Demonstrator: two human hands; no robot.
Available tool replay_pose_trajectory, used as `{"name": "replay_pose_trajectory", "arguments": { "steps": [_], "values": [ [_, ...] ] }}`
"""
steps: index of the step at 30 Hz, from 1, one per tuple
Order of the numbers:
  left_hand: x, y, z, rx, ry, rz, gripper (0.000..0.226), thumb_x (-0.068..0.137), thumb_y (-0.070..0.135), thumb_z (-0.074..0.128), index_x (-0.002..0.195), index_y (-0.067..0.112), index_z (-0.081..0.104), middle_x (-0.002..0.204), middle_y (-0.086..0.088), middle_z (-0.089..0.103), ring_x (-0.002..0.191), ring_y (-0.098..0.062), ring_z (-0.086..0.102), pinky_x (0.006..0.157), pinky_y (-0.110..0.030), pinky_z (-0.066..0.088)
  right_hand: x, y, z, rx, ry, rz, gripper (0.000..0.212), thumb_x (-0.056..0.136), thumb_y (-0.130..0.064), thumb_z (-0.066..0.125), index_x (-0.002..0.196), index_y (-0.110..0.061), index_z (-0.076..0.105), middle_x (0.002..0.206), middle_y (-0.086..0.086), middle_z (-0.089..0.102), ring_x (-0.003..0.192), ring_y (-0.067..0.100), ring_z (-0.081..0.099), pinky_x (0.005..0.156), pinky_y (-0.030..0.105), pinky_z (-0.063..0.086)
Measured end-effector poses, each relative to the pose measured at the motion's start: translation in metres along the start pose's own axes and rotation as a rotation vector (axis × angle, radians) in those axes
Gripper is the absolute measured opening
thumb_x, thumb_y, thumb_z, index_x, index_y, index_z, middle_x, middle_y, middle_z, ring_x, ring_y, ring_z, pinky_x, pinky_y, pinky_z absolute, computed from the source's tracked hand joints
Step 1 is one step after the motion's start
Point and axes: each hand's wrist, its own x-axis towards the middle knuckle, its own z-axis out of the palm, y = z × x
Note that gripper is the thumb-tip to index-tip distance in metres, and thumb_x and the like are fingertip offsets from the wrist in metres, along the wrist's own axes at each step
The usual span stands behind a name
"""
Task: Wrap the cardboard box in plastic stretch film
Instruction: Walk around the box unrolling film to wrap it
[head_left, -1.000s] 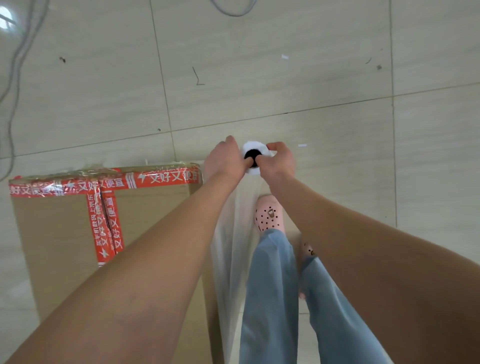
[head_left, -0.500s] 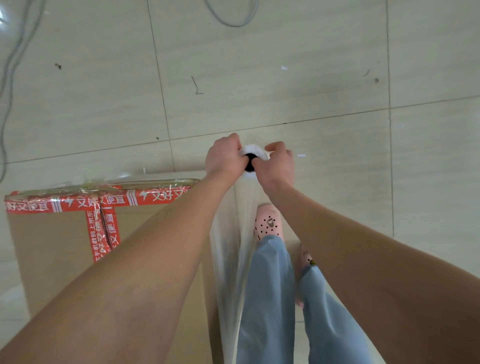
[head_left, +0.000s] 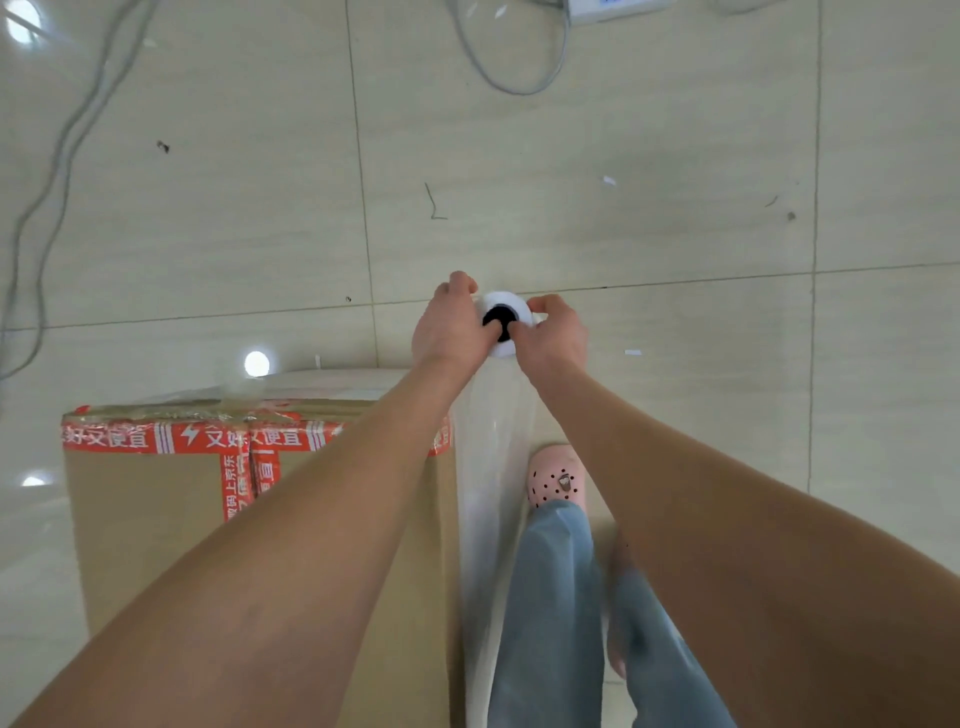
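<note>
Both arms reach forward and down, nearly straight, and converge on the upright stretch film roll (head_left: 506, 302), seen end-on from above. The left hand (head_left: 451, 328) grips the roll's left side with its fingers curled round the white rim. The right hand (head_left: 554, 339) grips the right side the same way, knuckles up. A fingertip or thumb tip of each hand lies over the dark core opening; which digit it is cannot be told.

Below the hands, a clear sheet of film (head_left: 491, 467) hangs down from the roll along the right side of the cardboard box (head_left: 150, 525). The box stands on the tiled floor (head_left: 649, 156) to the left of the person's legs, just inside the tile seam that runs across under the hands. Red printed tape (head_left: 130, 437) crosses the box's far top edge, and glossy film already lies over that edge. A pink shoe (head_left: 556, 480) and blue jeans (head_left: 550, 597) show just right of the film. A grey cable (head_left: 57, 156) trails near the floor's far left edge.
</note>
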Motion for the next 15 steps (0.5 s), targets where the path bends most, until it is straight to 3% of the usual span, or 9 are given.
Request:
{"name": "replay_pose_trajectory", "arguments": {
  "steps": [3, 6, 9, 11, 15],
  "values": [
    [0.008, 0.003, -0.003, 0.082, -0.068, 0.109, 0.057, 0.083, 0.022, 0.063, 0.134, 0.016, 0.040, 0.124, -0.007, 0.057, 0.108, -0.026, 0.058, 0.081, -0.037, 0.050, 0.003, -0.001, 0.004, -0.017, -0.026, 0.009, 0.032, 0.087, -0.016, 0.053, 0.118, -0.020, 0.054, 0.097, 0.004, 0.059, 0.060, 0.008, 0.052, 0.045, 0.022, 0.035],
    [0.017, 0.005, -0.005, 0.126, -0.121, 0.049, 0.055, 0.084, 0.017, 0.060, 0.137, 0.017, 0.042, 0.118, -0.011, 0.061, 0.104, -0.029, 0.060, 0.079, -0.035, 0.051, 0.004, -0.001, 0.008, -0.037, -0.041, 0.015, 0.036, 0.086, -0.016, 0.052, 0.122, -0.019, 0.051, 0.109, 0.008, 0.059, 0.066, 0.014, 0.055, 0.047, 0.023, 0.035],
    [0.022, 0.008, -0.004, 0.109, -0.167, 0.018, 0.028, 0.083, 0.010, 0.054, 0.109, 0.010, 0.063, 0.106, -0.013, 0.066, 0.095, -0.031, 0.063, 0.078, -0.036, 0.055, 0.007, 0.000, 0.007, -0.076, -0.035, 0.013, 0.038, 0.084, -0.021, 0.056, 0.121, -0.020, 0.048, 0.113, 0.010, 0.058, 0.077, 0.022, 0.058, 0.052, 0.025, 0.037],
    [0.024, 0.012, -0.003, 0.112, -0.182, 0.000, 0.015, 0.079, 0.008, 0.051, 0.085, 0.010, 0.064, 0.091, -0.011, 0.068, 0.083, -0.030, 0.066, 0.070, -0.034, 0.057, 0.008, 0.002, 0.007, -0.069, -0.044, 0.037, 0.047, 0.084, -0.023, 0.059, 0.128, -0.020, 0.043, 0.119, 0.010, 0.055, 0.085, 0.023, 0.058, 0.060, 0.027, 0.041],
    [0.029, 0.010, -0.013, 0.113, -0.166, -0.014, 0.009, 0.078, 0.008, 0.051, 0.075, 0.010, 0.060, 0.078, -0.007, 0.063, 0.075, -0.029, 0.063, 0.056, -0.027, 0.044, 0.009, -0.010, 0.013, -0.012, -0.054, 0.101, 0.053, 0.082, -0.024, 0.064, 0.131, -0.019, 0.046, 0.119, 0.007, 0.058, 0.078, 0.015, 0.054, 0.057, 0.024, 0.041]
  ]
}}
